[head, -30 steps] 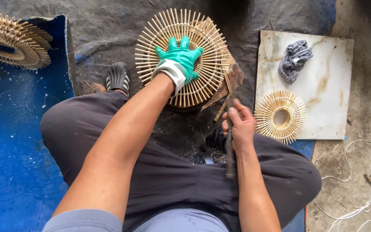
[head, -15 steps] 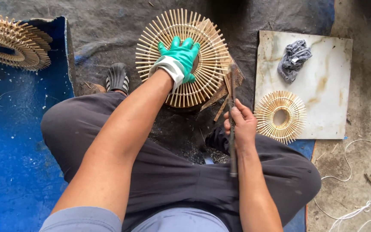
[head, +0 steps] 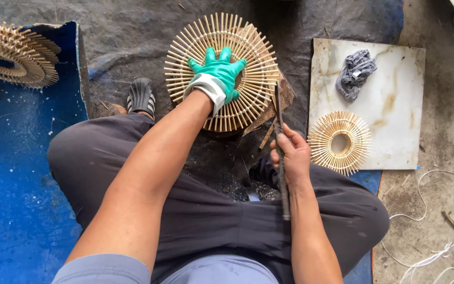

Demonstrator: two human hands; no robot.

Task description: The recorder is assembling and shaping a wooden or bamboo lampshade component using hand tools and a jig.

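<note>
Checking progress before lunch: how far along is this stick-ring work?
Done, apparently: a small ring on the white slab and another at far left. In hand: gloved left hand presses the big ring; right hand holds a blade at its edge. Remaining work: unclear.

This looks like a small craft workshop on the ground, where a person sits on a dark tarp (head: 122, 47). Round bamboo stick rings lie around: one at 10 o'clock (head: 14, 52) and a small one at 3 o'clock (head: 340, 142) on a stone slab (head: 395, 105). Wood chips (head: 227, 173) and loose cord (head: 432, 252) cover the dusty floor.
</note>
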